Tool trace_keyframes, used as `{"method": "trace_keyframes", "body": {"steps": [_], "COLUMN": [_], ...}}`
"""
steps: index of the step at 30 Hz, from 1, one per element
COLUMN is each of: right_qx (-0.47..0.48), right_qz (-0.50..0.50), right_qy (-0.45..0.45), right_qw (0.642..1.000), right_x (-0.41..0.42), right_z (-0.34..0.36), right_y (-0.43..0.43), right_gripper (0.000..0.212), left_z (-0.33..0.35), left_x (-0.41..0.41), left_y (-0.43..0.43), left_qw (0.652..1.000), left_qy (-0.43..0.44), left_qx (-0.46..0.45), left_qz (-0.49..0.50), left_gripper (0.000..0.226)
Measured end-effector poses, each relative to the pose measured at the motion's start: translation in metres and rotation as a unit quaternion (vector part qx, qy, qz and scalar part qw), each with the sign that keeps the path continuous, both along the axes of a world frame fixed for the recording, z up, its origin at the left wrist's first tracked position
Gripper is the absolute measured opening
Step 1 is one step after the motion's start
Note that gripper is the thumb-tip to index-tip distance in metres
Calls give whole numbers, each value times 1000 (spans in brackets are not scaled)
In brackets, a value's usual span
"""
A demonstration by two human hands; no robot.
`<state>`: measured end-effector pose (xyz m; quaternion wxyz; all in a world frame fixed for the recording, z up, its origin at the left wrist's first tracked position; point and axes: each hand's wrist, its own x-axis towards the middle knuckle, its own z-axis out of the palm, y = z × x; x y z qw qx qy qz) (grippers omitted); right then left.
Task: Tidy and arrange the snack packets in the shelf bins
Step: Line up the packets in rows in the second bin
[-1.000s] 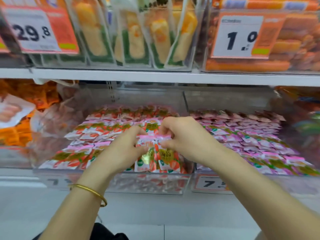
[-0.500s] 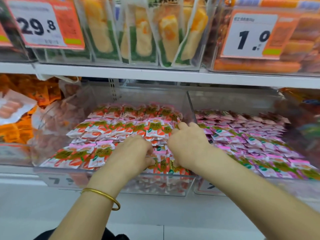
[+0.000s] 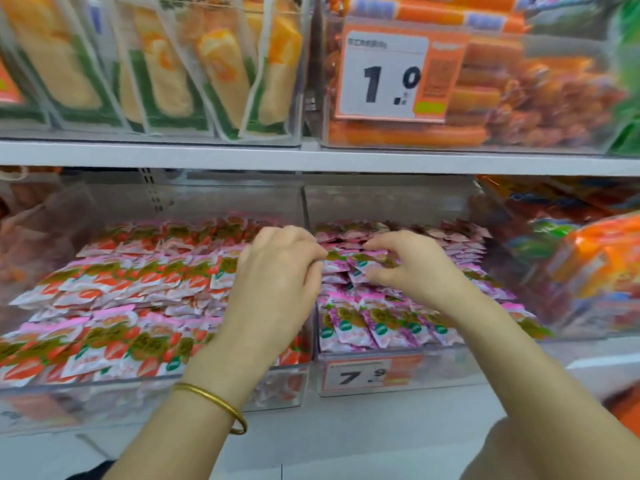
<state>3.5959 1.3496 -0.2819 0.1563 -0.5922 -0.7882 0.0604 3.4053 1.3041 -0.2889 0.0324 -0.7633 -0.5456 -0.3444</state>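
Note:
Two clear bins sit side by side on the lower shelf. The left bin point(image 3: 104, 393) holds rows of pink strawberry snack packets point(image 3: 138, 289). The right bin point(image 3: 450, 365) holds pink-purple grape snack packets point(image 3: 381, 329). My left hand point(image 3: 277, 282), with a gold bangle on the wrist, reaches over the divider, its curled fingertips at the left end of a row of purple packets point(image 3: 349, 261). My right hand point(image 3: 415, 268) pinches the right end of that same row between curled fingers and thumb.
A 7.9 price tag point(image 3: 360, 375) hangs on the right bin's front. The upper shelf point(image 3: 311, 157) carries corn packs point(image 3: 214, 74) and a bin of orange sausages point(image 3: 485, 98) with a 1.0 tag. Orange bags point(image 3: 599, 265) fill the bin at the right.
Both hands left the strawberry packets at the front of the left bin and moved right and back to the purple packets. The view also shifted right.

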Motion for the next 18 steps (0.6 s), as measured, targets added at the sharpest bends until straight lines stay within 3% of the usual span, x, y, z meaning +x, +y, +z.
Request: {"method": "trace_keyframes", "body": {"steps": [2, 9, 13, 18], "right_qx": [-24, 45, 30, 0], "right_qz": [17, 44, 42, 48], "right_qy": [-13, -47, 35, 137], "right_qw": [999, 997, 998, 989], "right_x": [1, -4, 17, 48], "right_z": [-6, -21, -17, -18], "right_y": [7, 14, 0, -33], "right_gripper": [50, 46, 46, 21], "left_z": [-3, -9, -3, -10], "left_x": [11, 17, 17, 25], "left_y": [5, 13, 1, -23], "left_qw": [1000, 999, 998, 978], "left_qy": [-5, 14, 56, 189], "left_qx": [-22, -51, -37, -41], "left_qz": [1, 4, -14, -84], "left_gripper": [28, 24, 30, 39]}}
